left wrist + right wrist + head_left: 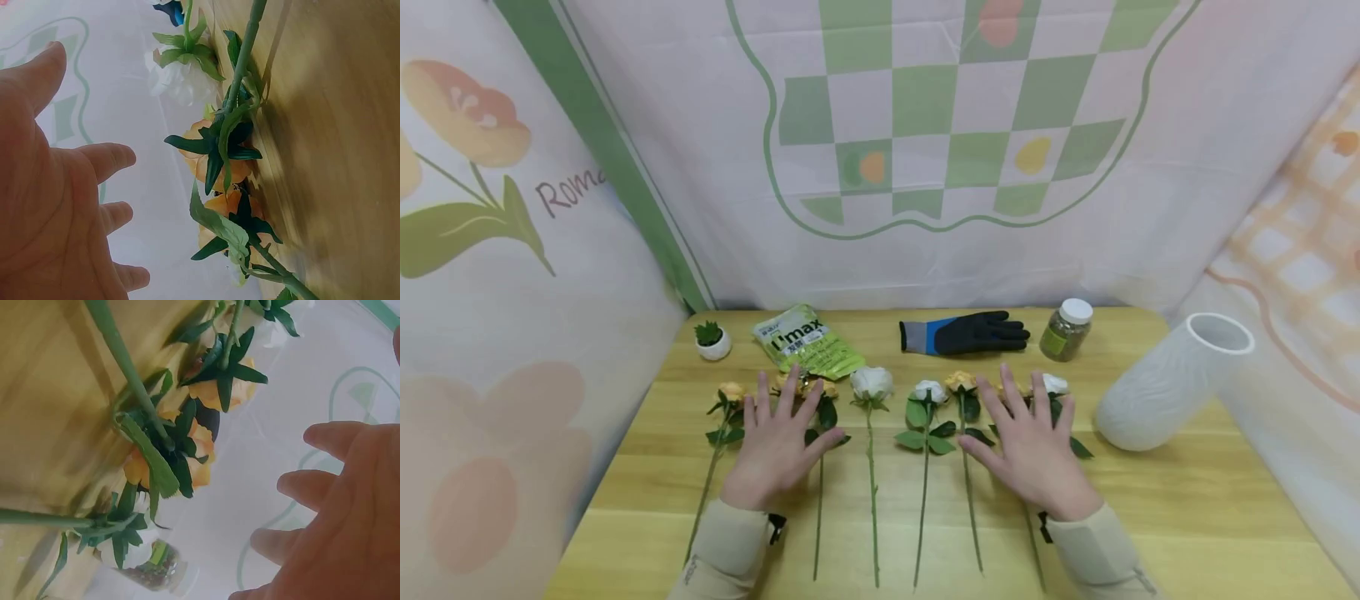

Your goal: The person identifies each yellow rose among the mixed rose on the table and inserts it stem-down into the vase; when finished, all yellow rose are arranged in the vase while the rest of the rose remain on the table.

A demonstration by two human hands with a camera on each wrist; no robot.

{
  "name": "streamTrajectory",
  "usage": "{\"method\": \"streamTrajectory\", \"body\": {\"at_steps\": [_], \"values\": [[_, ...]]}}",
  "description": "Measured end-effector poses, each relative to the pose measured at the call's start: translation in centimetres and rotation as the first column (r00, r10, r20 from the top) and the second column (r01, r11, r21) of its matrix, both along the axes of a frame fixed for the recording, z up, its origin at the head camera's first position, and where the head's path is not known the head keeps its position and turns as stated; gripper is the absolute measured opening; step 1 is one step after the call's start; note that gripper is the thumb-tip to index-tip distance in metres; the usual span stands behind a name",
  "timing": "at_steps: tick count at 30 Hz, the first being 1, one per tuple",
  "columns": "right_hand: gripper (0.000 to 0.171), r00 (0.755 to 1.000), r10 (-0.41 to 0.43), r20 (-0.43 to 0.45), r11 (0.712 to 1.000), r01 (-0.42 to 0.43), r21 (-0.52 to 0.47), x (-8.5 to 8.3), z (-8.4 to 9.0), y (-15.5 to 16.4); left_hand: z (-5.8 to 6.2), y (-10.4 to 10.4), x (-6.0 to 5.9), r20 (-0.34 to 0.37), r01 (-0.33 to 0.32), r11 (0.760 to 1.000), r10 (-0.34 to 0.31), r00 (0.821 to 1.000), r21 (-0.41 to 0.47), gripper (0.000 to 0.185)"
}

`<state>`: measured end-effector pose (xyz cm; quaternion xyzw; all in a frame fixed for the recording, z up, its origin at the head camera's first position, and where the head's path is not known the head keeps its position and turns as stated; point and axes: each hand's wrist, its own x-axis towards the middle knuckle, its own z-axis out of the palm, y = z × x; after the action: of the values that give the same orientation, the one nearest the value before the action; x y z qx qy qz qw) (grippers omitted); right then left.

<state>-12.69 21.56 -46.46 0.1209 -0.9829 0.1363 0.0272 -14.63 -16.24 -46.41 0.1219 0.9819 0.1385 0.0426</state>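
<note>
Several artificial roses lie in a row on the wooden table (1187, 508), blooms away from me and stems toward me. Among them are a white rose (872, 383) in the middle and an orange rose (732, 392) at the far left. My left hand (777, 446) is spread flat over the left stems, near two orange blooms (215, 159). My right hand (1032, 450) is spread over the right stems, by an orange rose (960, 381) and a white one (1054, 383). In the wrist views the left palm (56, 212) and the right palm (344, 512) are off the table, holding nothing.
A white vase (1172, 379) leans at the right of the table. Behind the roses lie a black and blue glove (966, 333), a white-capped jar (1066, 329), a green bag (808, 340) and a small potted plant (712, 340). Patterned cloth walls close in the back and sides.
</note>
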Motion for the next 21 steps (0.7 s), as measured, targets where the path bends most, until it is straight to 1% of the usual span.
{"method": "streamTrajectory", "body": {"at_steps": [2, 4, 5, 7, 8, 9, 11, 13, 15, 16, 17, 18, 19, 20, 21], "values": [[0.098, 0.998, -0.002, -0.058, 1.0, 0.0, -0.026, 0.0, 0.2, 0.3, 0.0, 0.0, 0.0, 0.005, 0.002, 1.0, -0.002, 1.0, 0.0, 0.092], [0.101, 0.988, -0.01, -0.155, 0.998, 0.001, -0.058, -0.2, 0.6, 0.9, 0.0, 0.0, 0.0, 0.007, 0.003, 1.0, -0.003, 1.0, 0.0, 0.091], [0.101, 0.977, -0.016, -0.211, 0.997, -0.002, -0.082, -0.2, 0.8, 1.2, 0.0, 0.1, 0.0, 0.008, 0.003, 1.0, -0.003, 1.0, 0.002, 0.091], [0.098, 0.942, -0.029, -0.334, 0.991, -0.017, -0.134, -0.3, 1.3, 2.0, 0.0, 0.1, 0.0, 0.011, 0.0, 1.0, 0.0, 1.0, 0.006, 0.089], [0.097, 0.917, -0.036, -0.396, 0.988, -0.028, -0.154, -0.3, 1.6, 2.4, 0.0, 0.1, 0.0, 0.012, -0.002, 1.0, 0.002, 1.0, 0.008, 0.089], [0.096, 0.887, -0.04, -0.46, 0.986, -0.041, -0.165, -0.3, 2.0, 2.8, 0.0, 0.2, 0.0, 0.015, -0.004, 1.0, 0.003, 1.0, 0.008, 0.088], [0.097, 0.811, -0.051, -0.582, 0.978, -0.079, -0.195, -0.3, 2.8, 3.5, 0.0, 0.2, 0.0, 0.019, -0.004, 1.0, 0.004, 1.0, 0.01, 0.087], [0.095, 0.713, -0.067, -0.698, 0.969, -0.119, -0.215, -0.3, 3.7, 4.1, -0.1, 0.3, 0.0, 0.024, -0.003, 1.0, 0.003, 1.0, 0.007, 0.087], [0.09, 0.6, -0.112, -0.792, 0.963, -0.131, -0.235, -0.3, 4.7, 4.6, -0.2, 0.3, 0.0, 0.027, 0.0, 1.0, 0.0, 1.0, 0.008, 0.087], [0.089, 0.55, -0.151, -0.821, 0.956, -0.129, -0.262, -0.2, 5.2, 4.8, -0.2, 0.3, -0.1, 0.027, 0.002, 1.0, -0.002, 1.0, 0.007, 0.087], [0.089, 0.511, -0.192, -0.838, 0.95, -0.117, -0.288, 0.0, 5.7, 5.2, -0.2, 0.3, -0.1, 0.026, 0.003, 1.0, -0.003, 1.0, 0.007, 0.087], [0.089, 0.482, -0.241, -0.843, 0.942, -0.093, -0.322, 0.2, 6.1, 5.6, -0.3, 0.3, -0.1, 0.028, 0.003, 1.0, -0.003, 1.0, 0.007, 0.087], [0.092, 0.465, -0.292, -0.836, 0.932, -0.058, -0.358, 0.5, 6.4, 6.1, -0.3, 0.3, -0.1, 0.027, 0.003, 1.0, -0.003, 1.0, 0.009, 0.087], [0.095, 0.479, -0.345, -0.807, 0.918, -0.008, -0.397, 0.9, 6.6, 6.8, -0.3, 0.3, 0.0, 0.027, 0.003, 1.0, -0.003, 1.0, 0.012, 0.087], [0.099, 0.502, -0.402, -0.766, 0.897, 0.046, -0.441, 1.2, 6.9, 7.5, -0.4, 0.4, 0.0, 0.027, 0.003, 1.0, -0.003, 1.0, 0.013, 0.087]]}}
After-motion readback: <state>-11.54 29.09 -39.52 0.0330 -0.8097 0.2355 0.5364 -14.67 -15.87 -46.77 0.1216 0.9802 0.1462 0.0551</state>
